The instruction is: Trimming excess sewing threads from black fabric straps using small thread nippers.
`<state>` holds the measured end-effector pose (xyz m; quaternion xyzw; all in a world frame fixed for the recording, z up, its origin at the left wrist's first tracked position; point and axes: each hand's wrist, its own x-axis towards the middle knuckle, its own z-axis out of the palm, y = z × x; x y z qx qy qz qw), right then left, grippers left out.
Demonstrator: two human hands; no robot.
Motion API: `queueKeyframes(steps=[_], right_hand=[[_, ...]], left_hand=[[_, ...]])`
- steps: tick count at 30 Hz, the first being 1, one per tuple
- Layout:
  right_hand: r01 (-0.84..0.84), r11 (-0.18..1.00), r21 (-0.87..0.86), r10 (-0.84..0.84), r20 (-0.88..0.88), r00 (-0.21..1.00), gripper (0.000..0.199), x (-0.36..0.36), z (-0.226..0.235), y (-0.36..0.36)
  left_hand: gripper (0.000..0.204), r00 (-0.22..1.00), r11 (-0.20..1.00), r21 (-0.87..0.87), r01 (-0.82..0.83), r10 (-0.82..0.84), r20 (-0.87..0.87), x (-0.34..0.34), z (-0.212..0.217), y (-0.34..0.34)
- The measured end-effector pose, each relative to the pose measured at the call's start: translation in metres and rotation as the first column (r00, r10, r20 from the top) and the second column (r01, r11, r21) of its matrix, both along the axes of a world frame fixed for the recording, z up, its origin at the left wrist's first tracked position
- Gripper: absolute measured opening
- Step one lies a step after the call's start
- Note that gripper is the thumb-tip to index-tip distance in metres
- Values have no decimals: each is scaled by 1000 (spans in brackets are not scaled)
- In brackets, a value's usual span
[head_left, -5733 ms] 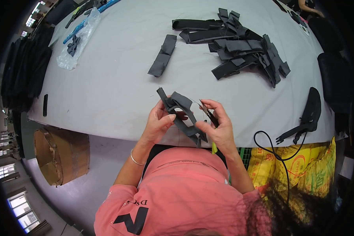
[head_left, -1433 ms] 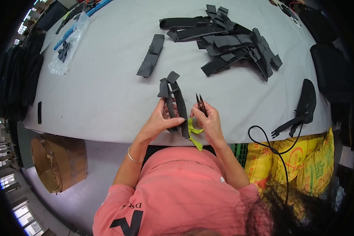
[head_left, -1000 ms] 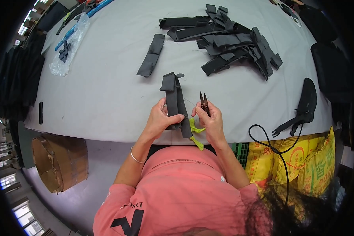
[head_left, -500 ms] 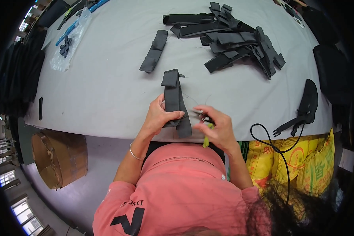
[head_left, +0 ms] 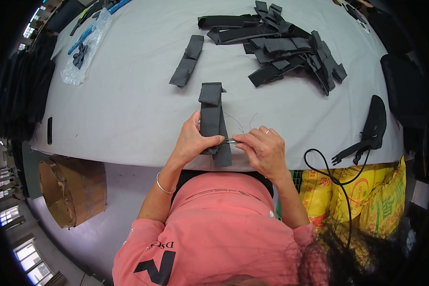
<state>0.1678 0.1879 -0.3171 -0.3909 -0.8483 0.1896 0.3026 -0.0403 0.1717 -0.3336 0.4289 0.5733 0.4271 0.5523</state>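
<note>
- Left hand (head_left: 191,143) gripped the lower part of a dark grey fabric strap (head_left: 213,120) lying on the grey table (head_left: 128,95).
- Right hand (head_left: 263,150) held small snips (head_left: 231,141) against the strap's right edge.
- A pile of similar straps (head_left: 281,45) lay well beyond; one folded strap (head_left: 187,61) lay apart.

A sewing workshop: a wide grey worktop (head_left: 128,105) carries a pile of black straps (head_left: 281,43), loose threads lie about, a cardboard box (head_left: 71,190) and yellow sacks (head_left: 367,200) stand beneath.
</note>
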Motion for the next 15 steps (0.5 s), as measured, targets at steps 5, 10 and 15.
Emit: queueKeyframes(steps=[5,10,15], right_hand=[[-45,998,52,42,55,998,14,2,-2,4],[-105,992,66,99,90,991,15,4,0,8],[-111,994,-2,111,78,991,12,3,1,11]], left_hand=[[51,998,1000,-12,15,-15,-66,2,5,-1],[57,998,996,-70,47,-50,-47,2,8,-1],[58,995,987,-127,99,-98,14,-1,10,-2]])
